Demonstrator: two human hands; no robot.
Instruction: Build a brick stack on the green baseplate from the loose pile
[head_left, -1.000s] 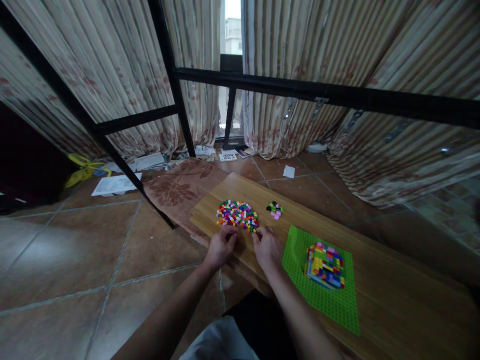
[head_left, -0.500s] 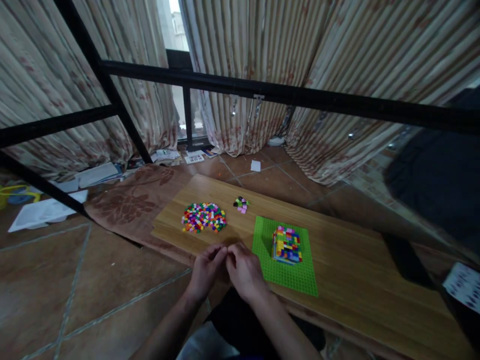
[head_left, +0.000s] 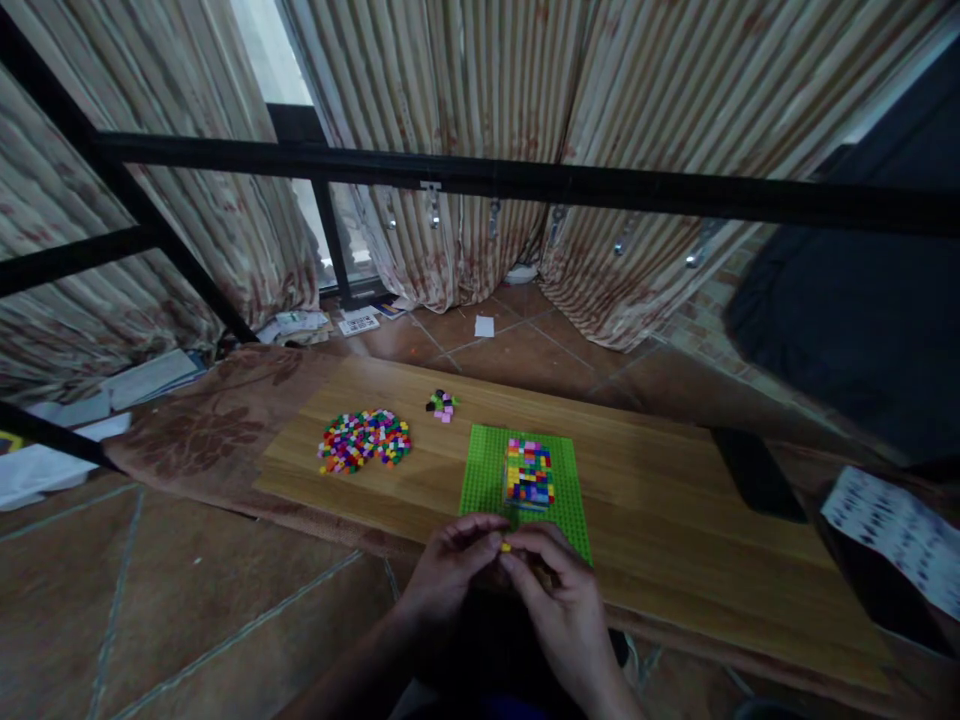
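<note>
A small yellow toy brick (head_left: 506,547) shows between the fingertips of both hands, over the near edge of the green baseplate (head_left: 570,490). My right hand (head_left: 559,585) pinches it between thumb and index finger. Against its left side, the thumb and fingertips of my left hand (head_left: 454,560) are closed. Just beyond the hands, a multicoloured block of stacked bricks (head_left: 529,472) stands on the baseplate. To the left lies a pile of loose bricks (head_left: 365,440) in many colours. A smaller group of black, green and pink bricks (head_left: 442,406) lies farther back.
The long wooden tabletop (head_left: 660,520) carries a flat dark object (head_left: 757,475) at its right end, with a printed sheet (head_left: 896,540) beyond. A black metal rail (head_left: 480,180) crosses in front of the curtains (head_left: 465,90). A brown cloth (head_left: 210,430) extends left of the wood.
My hands have moved right, from beside the baseplate to its near edge. The yellow brick now shows between the fingertips. The view has shifted to the right.
</note>
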